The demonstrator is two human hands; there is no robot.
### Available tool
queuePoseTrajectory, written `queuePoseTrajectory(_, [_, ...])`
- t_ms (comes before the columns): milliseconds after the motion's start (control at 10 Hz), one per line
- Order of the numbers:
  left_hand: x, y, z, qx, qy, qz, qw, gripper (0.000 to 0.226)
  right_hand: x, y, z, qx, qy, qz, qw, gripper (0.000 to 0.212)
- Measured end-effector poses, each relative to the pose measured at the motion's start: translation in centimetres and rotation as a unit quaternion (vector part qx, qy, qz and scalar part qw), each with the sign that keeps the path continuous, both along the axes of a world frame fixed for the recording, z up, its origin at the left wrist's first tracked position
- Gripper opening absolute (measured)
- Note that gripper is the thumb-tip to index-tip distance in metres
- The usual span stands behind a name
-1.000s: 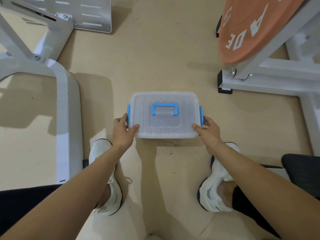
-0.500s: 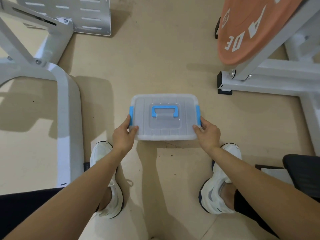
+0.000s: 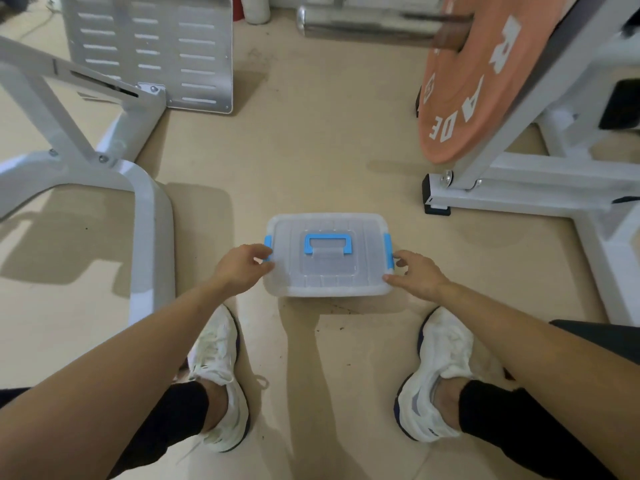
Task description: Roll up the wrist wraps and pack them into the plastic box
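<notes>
- The plastic box [image 3: 327, 268] stands on the beige floor [image 3: 311, 150], between and a little in front of the person's two white shoes [image 3: 218, 368].
- Its cloudy lid [image 3: 329, 221] is on, with the blue handle [image 3: 329, 244] lying flat on top. What is inside cannot be told through the plastic.
- The left hand [image 3: 239, 268] holds the box at its left side: the fingers curl over the blue left clip [image 3: 267, 242] and the thumb lies on the near edge of the lid.
- The right hand [image 3: 419, 271] holds the right side in the same way. Its curled fingers touch the blue right clip [image 3: 388, 244] and its thumb presses the near right corner.
- A white metal frame [image 3: 152, 237] stands on the floor to the left of the box.
- An orange weight plate [image 3: 460, 98] with white letters hangs on a white rack at the far right, well apart from the box.
</notes>
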State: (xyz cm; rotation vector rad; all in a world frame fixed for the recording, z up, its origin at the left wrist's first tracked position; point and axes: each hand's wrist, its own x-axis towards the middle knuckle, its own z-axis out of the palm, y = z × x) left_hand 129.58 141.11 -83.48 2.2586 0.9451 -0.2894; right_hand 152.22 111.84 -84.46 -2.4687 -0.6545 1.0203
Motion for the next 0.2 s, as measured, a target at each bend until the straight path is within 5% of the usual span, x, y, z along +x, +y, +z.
queuePoseTrajectory(200, [2.0, 0.8, 7.3, 0.051, 0.000, -0.151, 0.987, 0.027, 0.8, 2.4, 6.9, -0.060, -0.013, 0.130, 0.990, 0.057])
